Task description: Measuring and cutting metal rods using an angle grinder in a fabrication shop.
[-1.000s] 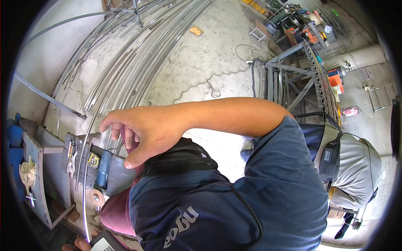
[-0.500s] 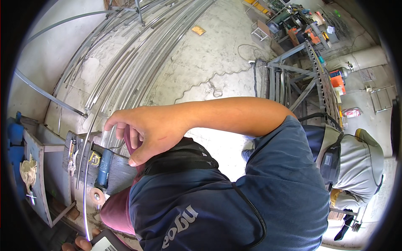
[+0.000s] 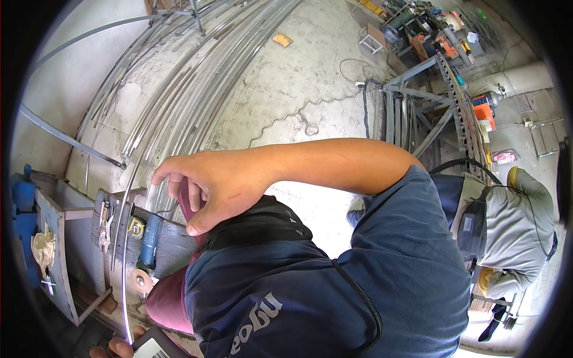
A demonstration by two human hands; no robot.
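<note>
My right hand [image 3: 209, 188] reaches across from the right with its back up. Its fingers are loosely bent and apart from the thumb, and nothing shows between them. A long thin metal rod [image 3: 123, 262] runs down the left side, passing just beyond these fingertips. At the lower left edge, the fingertips of my left hand [image 3: 121, 348] close around the rod's near end; the rest of that hand is out of the picture. Beside them is a dark device with a white label [image 3: 152, 348]. On a grey bench [image 3: 173, 244] lie a blue angle grinder [image 3: 150, 238], a yellow tape measure [image 3: 136, 227] and pliers [image 3: 105, 230].
Many long metal bars [image 3: 197, 83] lie on the floor at the far left. A grey metal rack [image 3: 439, 107] stands at the right, near a cable [image 3: 304, 113]. A co-worker in a grey shirt [image 3: 516, 221] bends over at the right. A blue vise [image 3: 24, 197] sits far left.
The view has shifted slightly. The co-worker at the right has moved their arms and bent a little differently. Both my hands keep nearly the same pose.
</note>
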